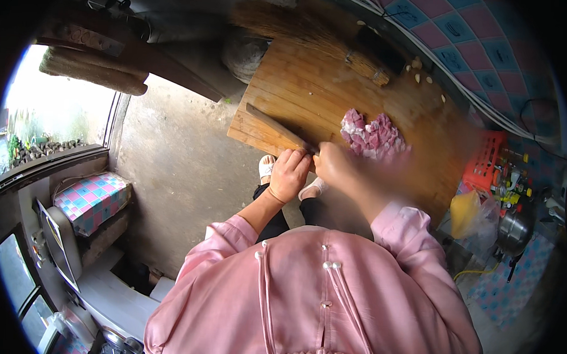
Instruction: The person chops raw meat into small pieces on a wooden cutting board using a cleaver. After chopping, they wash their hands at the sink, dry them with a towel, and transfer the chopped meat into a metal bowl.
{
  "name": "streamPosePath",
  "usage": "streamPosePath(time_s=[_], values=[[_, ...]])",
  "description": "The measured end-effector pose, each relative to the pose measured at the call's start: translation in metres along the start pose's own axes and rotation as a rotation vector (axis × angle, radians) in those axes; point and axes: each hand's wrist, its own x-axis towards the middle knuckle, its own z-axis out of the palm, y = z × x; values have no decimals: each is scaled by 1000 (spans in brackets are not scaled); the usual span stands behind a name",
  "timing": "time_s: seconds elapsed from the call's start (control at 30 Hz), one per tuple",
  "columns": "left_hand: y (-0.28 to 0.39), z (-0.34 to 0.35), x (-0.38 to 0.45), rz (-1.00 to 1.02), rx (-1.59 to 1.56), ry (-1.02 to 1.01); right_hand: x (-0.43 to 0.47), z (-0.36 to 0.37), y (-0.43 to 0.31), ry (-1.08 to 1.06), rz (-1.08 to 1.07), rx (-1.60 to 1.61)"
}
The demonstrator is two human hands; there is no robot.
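Observation:
On a large wooden cutting board (296, 99) lies a heap of raw pink meat pieces (375, 136) with white fat. My right hand (336, 167) is closed around the dark handle of a knife (276, 129), whose long blade points to the upper left above the board's near left part. Close beside it, my left hand (290, 175) has its fingers bent and together at the board's near edge, by the blade's heel. Whether these fingers grip the knife, the board or something small is hidden. The meat lies to the right of the blade, apart from it.
A straw whisk broom (364, 69), a dark flat object (380, 49) and several garlic cloves (417, 78) lie toward the board's far side. At right stand a red plastic basket (483, 157), bottles (516, 177) and a metal pot (516, 230). Concrete floor (180, 158) shows left.

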Motion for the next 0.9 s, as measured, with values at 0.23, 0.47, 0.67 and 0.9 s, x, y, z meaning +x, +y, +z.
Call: streamPosePath(time_s=[0.23,0.47,0.67,0.9], values=[[2,-6,5,-44,-2,-65,-4,-12,61,104,223,309],[27,27,49,-391,-160,27,-50,-67,48,472,98,354],[34,28,70,-501,-253,-139,-73,-51,98,766,9,320],[62,60,59,-731,-486,-378,-87,-18,147,754,75,311]])
